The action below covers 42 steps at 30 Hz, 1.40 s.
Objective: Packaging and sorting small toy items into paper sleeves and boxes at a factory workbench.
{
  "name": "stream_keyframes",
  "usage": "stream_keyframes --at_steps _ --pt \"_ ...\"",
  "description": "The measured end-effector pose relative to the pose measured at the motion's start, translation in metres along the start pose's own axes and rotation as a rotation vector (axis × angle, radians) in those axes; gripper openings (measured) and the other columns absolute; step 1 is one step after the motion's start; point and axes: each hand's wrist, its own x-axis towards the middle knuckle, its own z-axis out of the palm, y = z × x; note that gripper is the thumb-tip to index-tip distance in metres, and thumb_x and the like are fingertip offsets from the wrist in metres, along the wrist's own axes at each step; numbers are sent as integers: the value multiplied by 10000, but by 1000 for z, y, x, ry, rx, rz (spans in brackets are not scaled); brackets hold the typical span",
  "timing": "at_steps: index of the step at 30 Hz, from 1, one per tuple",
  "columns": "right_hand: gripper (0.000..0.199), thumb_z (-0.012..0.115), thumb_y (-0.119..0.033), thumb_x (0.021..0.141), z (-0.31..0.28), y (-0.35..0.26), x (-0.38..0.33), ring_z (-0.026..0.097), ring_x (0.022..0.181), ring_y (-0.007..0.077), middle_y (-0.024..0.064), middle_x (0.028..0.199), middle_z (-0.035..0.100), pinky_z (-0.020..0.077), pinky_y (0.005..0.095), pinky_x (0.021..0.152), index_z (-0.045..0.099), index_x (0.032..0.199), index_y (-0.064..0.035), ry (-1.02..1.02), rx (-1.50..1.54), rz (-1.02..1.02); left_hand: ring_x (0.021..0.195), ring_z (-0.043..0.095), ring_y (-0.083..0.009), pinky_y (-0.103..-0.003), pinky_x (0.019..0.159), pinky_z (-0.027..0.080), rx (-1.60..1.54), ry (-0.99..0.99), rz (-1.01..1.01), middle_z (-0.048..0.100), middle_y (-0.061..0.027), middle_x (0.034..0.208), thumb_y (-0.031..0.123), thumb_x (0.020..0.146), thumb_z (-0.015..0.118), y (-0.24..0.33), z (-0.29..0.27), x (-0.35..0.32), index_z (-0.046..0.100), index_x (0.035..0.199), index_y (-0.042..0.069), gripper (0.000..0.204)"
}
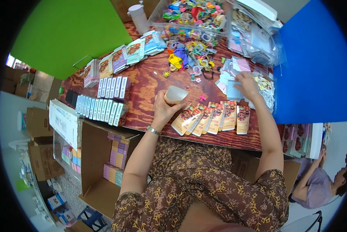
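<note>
the fan of orange packets [213,123] lies along the front edge of the table [150,83], and only a narrow strip of reddish wood remains between this fan and the edge. to the left of the fan, a wider part of the table top shows, up to the rows of small boxes [104,110]. beyond the fan, the room is tighter: a pink flower piece [203,98] lies just behind it, and farther back loose trinkets [194,54] spread before the clear bin [192,29]. to the right of the fan, the blue panel [316,65] stands as a side limit

the left hand [165,110] is near the left end of the fan, its fingers closed around an open packet [176,94]. this packet is just behind that end, tilted, with its wide mouth showing a smooth, pale grey-white inside; most of its outside is hidden by the hand. the right hand [248,85] is behind the right end of the fan, with bent fingers over the pile of pale blue, pink and white cards [232,69]; i cannot tell if it grips one
</note>
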Motion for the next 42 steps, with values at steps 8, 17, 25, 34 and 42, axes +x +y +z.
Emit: stream_keyframes --at_steps 8,17,25,34,42 --pt "105 643 -76 987 -48 -108 15 607 782 73 -12 910 671 492 241 676 653 1088 -47 354 1223 154 969 616 -367 -472 814 502 -49 112 -18 636 -166 975 296 648 939 11 5 1 548 1074 28 638" --pt "298 728 8 835 -14 -185 25 670 848 248 103 999 674 542 312 706 707 1115 -90 450 704 -345 1049 574 -359 -467 881 479 -19 46 -6 618 -163 1086 326 664 929 26 -6 -3 549 1168 25 699" --pt "270 725 -105 871 -4 -191 83 663 868 279 99 923 662 541 414 737 711 1141 -93 317 857 -234 1051 607 -349 -437 898 495 23 150 72 605 -179 1100 259 698 891 0 0 -6 518 1222 -16 699" --pt "146 665 -227 926 54 -173 175 673 867 324 94 926 606 552 456 695 671 1065 -185 315 221 -108 1027 677 -285 -391 877 538 -118 161 90 653 -170 1097 253 744 893 -15 2 -6 479 1257 -7 708" --pt "168 640 -180 991 26 -175 183 677 785 116 51 918 713 542 298 695 647 1047 -22 116 1236 -59 997 684 -267 -383 858 544 -178 212 72 648 -154 1080 237 725 902 -21 0 -15 481 1239 7 703"
